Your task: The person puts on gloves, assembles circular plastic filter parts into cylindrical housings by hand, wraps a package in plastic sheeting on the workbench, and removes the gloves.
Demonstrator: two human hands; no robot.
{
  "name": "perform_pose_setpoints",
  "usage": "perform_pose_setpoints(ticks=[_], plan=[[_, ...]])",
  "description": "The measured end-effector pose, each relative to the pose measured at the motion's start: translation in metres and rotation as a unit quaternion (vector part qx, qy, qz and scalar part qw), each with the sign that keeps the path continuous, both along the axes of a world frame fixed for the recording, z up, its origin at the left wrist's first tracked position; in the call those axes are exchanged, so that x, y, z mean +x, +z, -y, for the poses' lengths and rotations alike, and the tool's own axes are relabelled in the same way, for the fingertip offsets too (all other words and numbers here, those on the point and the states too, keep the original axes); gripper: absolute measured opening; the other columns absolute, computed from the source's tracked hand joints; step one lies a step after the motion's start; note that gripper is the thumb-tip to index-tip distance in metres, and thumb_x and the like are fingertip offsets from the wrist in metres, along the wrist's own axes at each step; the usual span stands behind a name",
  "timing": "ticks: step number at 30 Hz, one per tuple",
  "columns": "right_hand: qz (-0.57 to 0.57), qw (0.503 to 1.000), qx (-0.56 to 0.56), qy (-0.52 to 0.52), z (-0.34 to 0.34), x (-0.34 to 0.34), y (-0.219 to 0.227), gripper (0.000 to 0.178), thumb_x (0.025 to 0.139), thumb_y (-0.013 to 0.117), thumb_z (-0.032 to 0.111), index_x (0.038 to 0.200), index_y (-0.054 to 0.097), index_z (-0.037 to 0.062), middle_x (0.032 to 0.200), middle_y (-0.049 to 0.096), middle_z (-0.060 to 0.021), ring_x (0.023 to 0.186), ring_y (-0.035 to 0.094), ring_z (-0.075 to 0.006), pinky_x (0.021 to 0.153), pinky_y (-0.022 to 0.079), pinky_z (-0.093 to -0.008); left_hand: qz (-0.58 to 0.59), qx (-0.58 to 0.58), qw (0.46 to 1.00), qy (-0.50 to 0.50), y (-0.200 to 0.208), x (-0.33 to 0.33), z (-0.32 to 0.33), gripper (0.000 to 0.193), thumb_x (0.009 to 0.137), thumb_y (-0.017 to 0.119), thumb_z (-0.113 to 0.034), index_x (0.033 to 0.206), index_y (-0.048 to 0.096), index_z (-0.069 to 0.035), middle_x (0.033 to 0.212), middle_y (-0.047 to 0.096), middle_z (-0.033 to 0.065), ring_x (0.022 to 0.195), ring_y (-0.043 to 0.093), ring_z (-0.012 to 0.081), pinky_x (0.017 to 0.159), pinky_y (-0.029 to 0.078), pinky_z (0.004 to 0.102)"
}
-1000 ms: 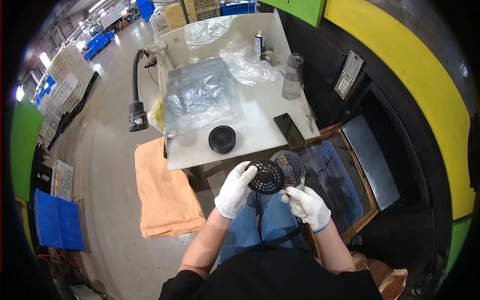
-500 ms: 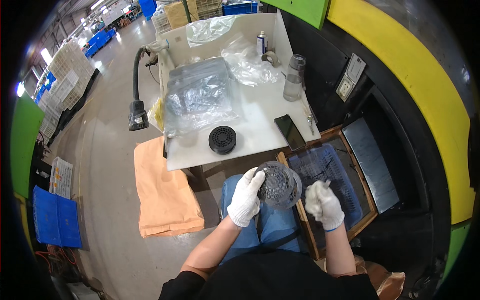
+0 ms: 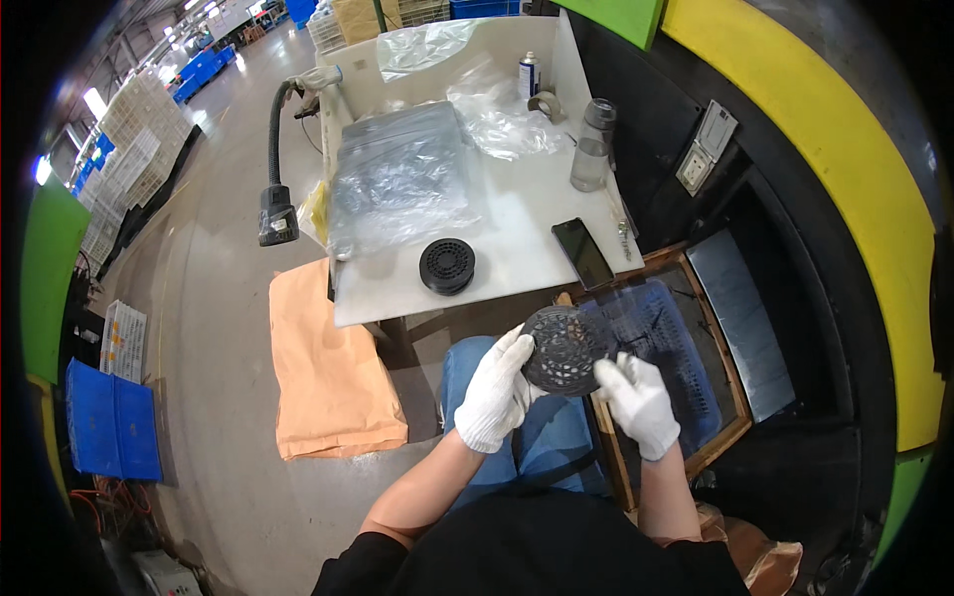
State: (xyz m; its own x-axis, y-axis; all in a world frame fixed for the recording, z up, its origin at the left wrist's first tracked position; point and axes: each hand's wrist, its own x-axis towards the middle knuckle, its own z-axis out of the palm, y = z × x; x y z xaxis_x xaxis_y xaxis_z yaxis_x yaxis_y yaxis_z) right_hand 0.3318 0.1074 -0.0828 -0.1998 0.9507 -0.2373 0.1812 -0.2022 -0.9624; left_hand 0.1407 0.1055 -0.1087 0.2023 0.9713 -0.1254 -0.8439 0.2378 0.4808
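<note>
My left hand (image 3: 494, 397), in a white knitted glove, grips the left rim of a round black perforated plastic disc (image 3: 564, 354) above my lap. The disc's face, full of small openings, is tilted up toward me. Against its right edge are the curled fingers of my right hand (image 3: 641, 405), gloved the same way; whether they pinch the rim or a small tool is hidden. A similar black round part (image 3: 447, 266) lies on the front of the white table (image 3: 497, 270), beyond my hands.
Stacked clear plastic bags (image 3: 402, 164), a water bottle (image 3: 593, 147), a spray can (image 3: 529, 75) and a phone (image 3: 582, 252) are on the table. A blue basket (image 3: 664, 348) sits in a wooden frame (image 3: 737, 429) at right. A tan paper sack (image 3: 333, 372) lies left; a flexible-arm lamp (image 3: 277, 214) hangs nearby.
The disc has turned so its perforated face shows more fully. My right hand has moved left and up to its right edge, while the left keeps its grip.
</note>
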Motion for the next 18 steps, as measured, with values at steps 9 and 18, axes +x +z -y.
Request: perform_pose_setpoints(ticks=[9, 18], plan=[[-0.077, 0.995, -0.017, -0.054, -0.003, 0.005, 0.007, 0.019, 0.093, 0.057, 0.018, 0.076, 0.053, 0.0103, 0.056, 0.045, 0.0066, 0.04, 0.035, -0.0001, 0.036, 0.026, -0.0179, -0.23, 0.005, 0.973, -0.029, 0.003, -0.02, 0.008, 0.032, 0.096, 0.052, -0.017, 0.122, 0.055, 0.001, 0.104, 0.064, 0.0044, 0.086, 0.062, 0.0102, 0.071, 0.054, 0.0248], [-0.046, 0.992, -0.005, -0.118, -0.002, 0.006, 0.018, 0.026, 0.095, 0.055, 0.025, 0.074, 0.056, 0.0093, 0.052, 0.044, 0.0075, 0.034, 0.032, -0.0003, 0.032, 0.022, -0.0185, -0.318, 0.009, 0.946, 0.064, 0.017, -0.034, 0.007, 0.024, 0.092, 0.058, -0.014, 0.111, 0.059, 0.0, 0.091, 0.064, 0.0033, 0.068, 0.059, 0.0057, 0.054, 0.05, 0.0184]])
